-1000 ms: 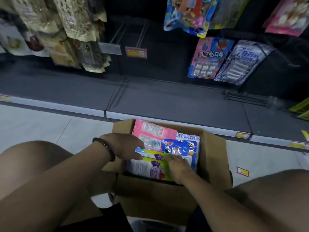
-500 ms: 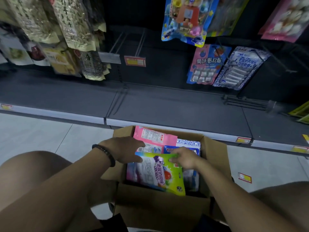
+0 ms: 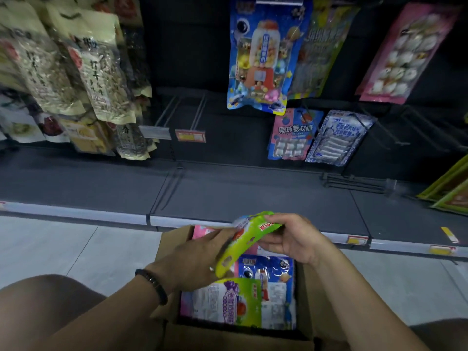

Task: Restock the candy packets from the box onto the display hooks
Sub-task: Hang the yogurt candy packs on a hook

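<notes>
A cardboard box (image 3: 307, 295) stands on the floor between my knees, holding several candy packets, with a green and white one (image 3: 228, 302) and a blue one (image 3: 268, 277) on top. Above the box I hold a green packet (image 3: 247, 240), bent into an arc. My right hand (image 3: 291, 238) grips its upper end. My left hand (image 3: 200, 257) holds its lower end, and that hand's fingers lie along the packet. Two bare display hooks (image 3: 182, 111) jut from the dark back panel above the shelf.
Packets hang on the panel: seed bags (image 3: 98, 72) at left, a blue candy bag (image 3: 260, 57), a pink one (image 3: 291, 134) and a blue-white one (image 3: 336, 138) at centre right. A dark low shelf (image 3: 228, 196) runs in front. Loose hooks (image 3: 354, 183) lie on it at right.
Both hands have lifted the green packet out of the box and up above it, and it now bends between them. The view has tilted up toward the hooks.
</notes>
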The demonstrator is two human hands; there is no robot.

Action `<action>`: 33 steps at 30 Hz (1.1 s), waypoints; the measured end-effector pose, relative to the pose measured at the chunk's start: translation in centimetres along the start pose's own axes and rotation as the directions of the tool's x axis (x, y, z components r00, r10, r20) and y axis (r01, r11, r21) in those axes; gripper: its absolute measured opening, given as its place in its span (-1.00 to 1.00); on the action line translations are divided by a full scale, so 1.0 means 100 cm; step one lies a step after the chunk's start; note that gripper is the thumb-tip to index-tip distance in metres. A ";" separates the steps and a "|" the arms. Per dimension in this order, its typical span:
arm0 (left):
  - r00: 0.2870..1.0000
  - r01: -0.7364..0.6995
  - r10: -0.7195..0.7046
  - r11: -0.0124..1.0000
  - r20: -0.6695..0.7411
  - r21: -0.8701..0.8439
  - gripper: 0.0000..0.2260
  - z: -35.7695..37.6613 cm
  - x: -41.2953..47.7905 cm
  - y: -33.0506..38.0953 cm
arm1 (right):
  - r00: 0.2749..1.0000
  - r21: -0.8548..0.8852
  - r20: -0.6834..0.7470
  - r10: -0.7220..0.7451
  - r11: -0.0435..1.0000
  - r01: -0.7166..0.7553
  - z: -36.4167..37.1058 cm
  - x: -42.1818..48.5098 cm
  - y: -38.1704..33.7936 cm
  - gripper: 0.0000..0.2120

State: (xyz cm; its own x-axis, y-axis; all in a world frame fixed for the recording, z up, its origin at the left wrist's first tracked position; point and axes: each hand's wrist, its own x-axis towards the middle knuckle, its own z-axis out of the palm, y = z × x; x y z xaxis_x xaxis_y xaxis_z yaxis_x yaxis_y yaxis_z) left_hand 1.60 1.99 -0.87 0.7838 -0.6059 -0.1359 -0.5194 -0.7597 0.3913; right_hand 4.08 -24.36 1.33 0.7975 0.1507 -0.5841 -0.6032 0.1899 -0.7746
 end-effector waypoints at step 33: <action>0.767 -0.341 -0.226 0.648 -0.600 -0.680 -0.34 -0.213 0.204 0.136 | 0.355 -0.504 -0.096 -0.930 0.353 0.788 -0.099 -0.023 -0.182 -0.11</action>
State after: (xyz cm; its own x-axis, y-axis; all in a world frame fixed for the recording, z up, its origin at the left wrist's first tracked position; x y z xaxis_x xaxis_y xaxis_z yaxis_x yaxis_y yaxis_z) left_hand 17.79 -15.72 21.06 0.9230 -0.1515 0.3537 -0.3729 -0.1251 0.9194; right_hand 13.29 -37.76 14.43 0.8447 -0.2163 0.4896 0.4187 -0.3027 -0.8562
